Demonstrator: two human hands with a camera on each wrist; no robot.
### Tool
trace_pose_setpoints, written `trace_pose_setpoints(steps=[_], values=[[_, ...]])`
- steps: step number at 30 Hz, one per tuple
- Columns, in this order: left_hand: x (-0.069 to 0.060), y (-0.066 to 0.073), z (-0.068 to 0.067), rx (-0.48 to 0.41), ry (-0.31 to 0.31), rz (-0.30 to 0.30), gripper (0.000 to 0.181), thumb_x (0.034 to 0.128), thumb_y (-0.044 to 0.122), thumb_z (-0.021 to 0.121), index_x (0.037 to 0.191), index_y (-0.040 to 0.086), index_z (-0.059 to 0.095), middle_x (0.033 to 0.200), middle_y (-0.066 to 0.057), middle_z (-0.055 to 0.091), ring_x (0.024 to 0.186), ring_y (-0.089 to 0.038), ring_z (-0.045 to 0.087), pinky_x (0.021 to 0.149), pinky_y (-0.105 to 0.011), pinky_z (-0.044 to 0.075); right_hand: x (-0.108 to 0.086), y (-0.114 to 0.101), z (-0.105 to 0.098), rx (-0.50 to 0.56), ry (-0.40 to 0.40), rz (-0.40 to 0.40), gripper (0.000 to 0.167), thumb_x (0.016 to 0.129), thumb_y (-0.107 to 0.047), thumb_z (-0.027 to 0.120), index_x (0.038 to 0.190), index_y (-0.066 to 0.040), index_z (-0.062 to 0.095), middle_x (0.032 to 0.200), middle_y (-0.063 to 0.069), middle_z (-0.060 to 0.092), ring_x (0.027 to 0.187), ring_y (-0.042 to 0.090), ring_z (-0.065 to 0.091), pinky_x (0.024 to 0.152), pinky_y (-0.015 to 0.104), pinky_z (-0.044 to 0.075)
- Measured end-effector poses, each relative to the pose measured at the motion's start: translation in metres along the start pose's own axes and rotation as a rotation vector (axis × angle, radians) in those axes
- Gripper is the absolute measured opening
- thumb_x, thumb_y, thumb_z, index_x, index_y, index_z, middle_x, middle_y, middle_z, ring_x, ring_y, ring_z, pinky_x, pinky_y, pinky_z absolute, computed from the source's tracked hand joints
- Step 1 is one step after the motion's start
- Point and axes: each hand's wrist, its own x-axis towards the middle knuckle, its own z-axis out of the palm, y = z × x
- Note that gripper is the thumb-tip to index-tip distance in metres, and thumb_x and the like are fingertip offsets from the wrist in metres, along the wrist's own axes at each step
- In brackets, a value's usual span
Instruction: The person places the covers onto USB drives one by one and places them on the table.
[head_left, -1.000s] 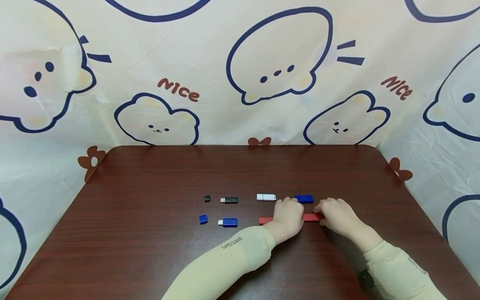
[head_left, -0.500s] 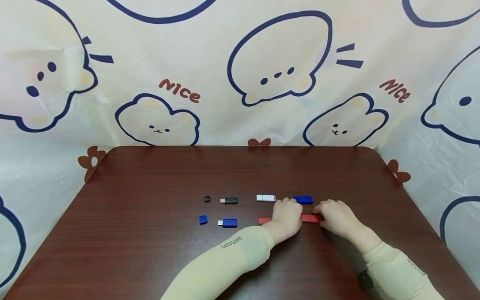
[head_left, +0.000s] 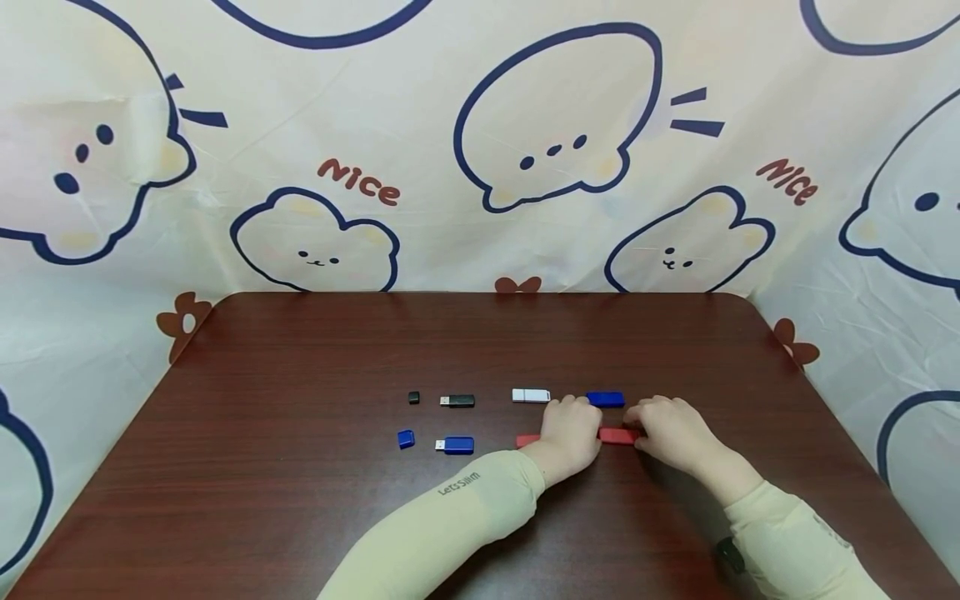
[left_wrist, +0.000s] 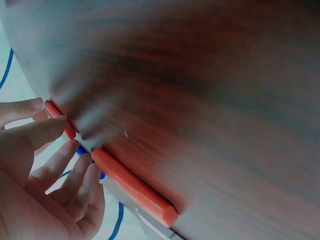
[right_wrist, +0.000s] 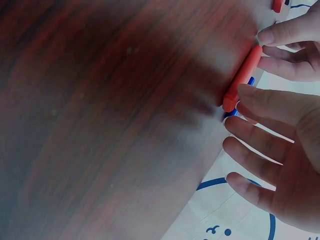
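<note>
Two red USB sticks lie in line on the brown table (head_left: 300,500). My left hand (head_left: 570,435) and my right hand (head_left: 669,432) meet at the right-hand red stick (head_left: 618,436). The right wrist view shows my right thumb and forefinger pinching its near end, while my left fingertips hold its far end. The left-hand red stick (left_wrist: 132,182) lies untouched under my left wrist and is partly hidden in the head view. A blue capped USB stick (head_left: 604,400) lies just behind my hands, and a white capped one (head_left: 531,396) sits to its left.
Farther left are a black USB stick (head_left: 457,401) with bare plug, its small black cap (head_left: 414,398), a blue USB stick (head_left: 456,446) with bare plug, and its blue cap (head_left: 406,439). A patterned cloth (head_left: 427,125) hangs behind the table's far edge.
</note>
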Motion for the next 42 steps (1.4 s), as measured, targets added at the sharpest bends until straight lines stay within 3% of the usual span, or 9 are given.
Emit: trace_pose_setpoints(steps=[7, 12, 20, 27, 33, 42], values=[[-0.009, -0.013, -0.015, -0.056, 0.024, 0.01, 0.013, 0.081, 0.037, 0.069, 0.088, 0.026, 0.072, 0.09, 0.008, 0.066, 0.084, -0.011, 0.058, 0.07, -0.027, 0.046, 0.004, -0.005, 0.0, 0.004, 0.025, 0.01, 0.014, 0.07, -0.012, 0.075, 0.083, -0.011, 0.071, 0.078, 0.002, 0.068, 0.073, 0.024, 0.061, 0.065, 0.04, 0.049], [-0.017, -0.03, -0.026, -0.107, 0.04, 0.004, 0.018, 0.0832, 0.035, 0.068, 0.095, 0.023, 0.073, 0.094, 0.007, 0.068, 0.089, -0.013, 0.06, 0.074, -0.028, 0.048, 0.01, -0.013, -0.003, 0.009, -0.002, 0.019, 0.011, 0.075, -0.018, 0.073, 0.084, -0.012, 0.07, 0.08, 0.002, 0.067, 0.076, 0.024, 0.062, 0.068, 0.04, 0.049], [-0.032, -0.064, -0.033, -0.183, 0.059, -0.068, 0.018, 0.0829, 0.032, 0.068, 0.096, 0.021, 0.072, 0.095, 0.004, 0.068, 0.092, -0.016, 0.061, 0.076, -0.033, 0.049, 0.026, -0.031, -0.006, 0.03, -0.021, 0.016, 0.017, 0.079, -0.022, 0.072, 0.091, -0.01, 0.071, 0.084, 0.003, 0.067, 0.08, 0.025, 0.062, 0.072, 0.04, 0.05], [-0.046, -0.087, -0.037, -0.233, 0.116, -0.098, 0.016, 0.0814, 0.029, 0.07, 0.092, 0.017, 0.073, 0.092, 0.002, 0.069, 0.089, -0.018, 0.061, 0.071, -0.033, 0.049, 0.037, -0.044, -0.005, 0.013, 0.018, -0.025, 0.017, 0.078, -0.021, 0.072, 0.09, -0.01, 0.07, 0.084, 0.003, 0.067, 0.082, 0.024, 0.063, 0.07, 0.04, 0.05], [-0.058, -0.108, -0.039, -0.263, 0.167, -0.132, 0.018, 0.0818, 0.028, 0.07, 0.094, 0.016, 0.073, 0.098, 0.0, 0.07, 0.095, -0.021, 0.063, 0.069, -0.033, 0.05, 0.048, -0.056, -0.006, 0.02, 0.002, -0.041, 0.015, 0.079, -0.022, 0.072, 0.089, -0.011, 0.07, 0.081, 0.002, 0.066, 0.079, 0.022, 0.061, 0.069, 0.039, 0.049], [-0.074, -0.149, -0.04, -0.242, 0.194, -0.241, 0.017, 0.0812, 0.027, 0.071, 0.094, 0.015, 0.073, 0.098, -0.003, 0.07, 0.09, -0.022, 0.065, 0.066, -0.035, 0.052, 0.07, -0.08, -0.005, 0.045, -0.045, -0.082, 0.011, 0.079, -0.025, 0.072, 0.081, -0.015, 0.069, 0.076, -0.002, 0.062, 0.073, 0.018, 0.057, 0.062, 0.033, 0.043]])
